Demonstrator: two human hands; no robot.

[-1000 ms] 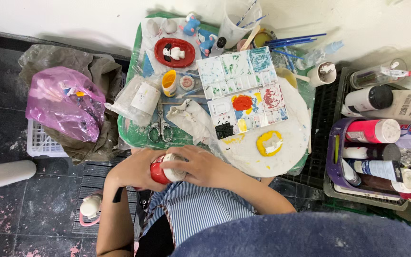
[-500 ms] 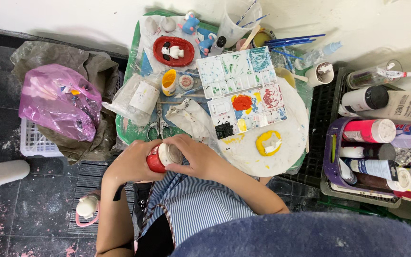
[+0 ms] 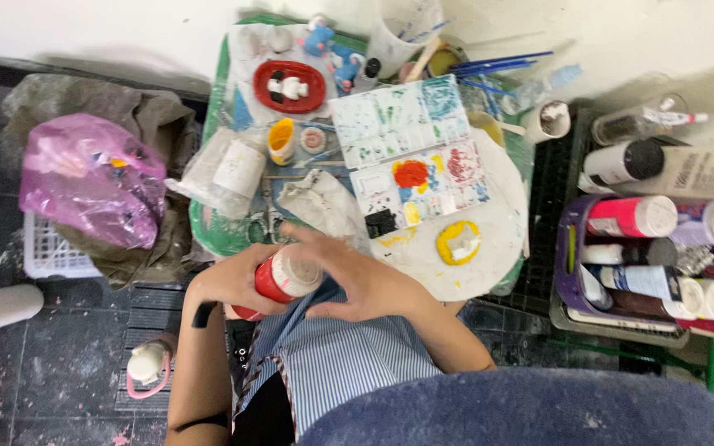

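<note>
- The red paint bottle [image 3: 278, 279] with a pale cap sits low before the small table's [image 3: 216, 231] edge, above the striped lap
- The left hand [image 3: 229, 285] wraps its red body, fingers closed round it
- The right hand [image 3: 357, 281] curls its fingers over the pale cap, gripping it
- The paint palette [image 3: 419, 177] lies just beyond, apart from both hands

I see even, diffuse light from above, bright on the white wall [image 3: 126, 25] and the round white board [image 3: 489, 248]. The dark floor [image 3: 43, 372] reads dim. Shadows are soft and short. Mild glare sits on the pink plastic bag [image 3: 84, 177]. My left hand [image 3: 229, 285] and right hand [image 3: 365, 281] show slight motion blur. Edges bend slightly; the blue cloth [image 3: 539, 409] nearest the lens is out of focus.
</note>
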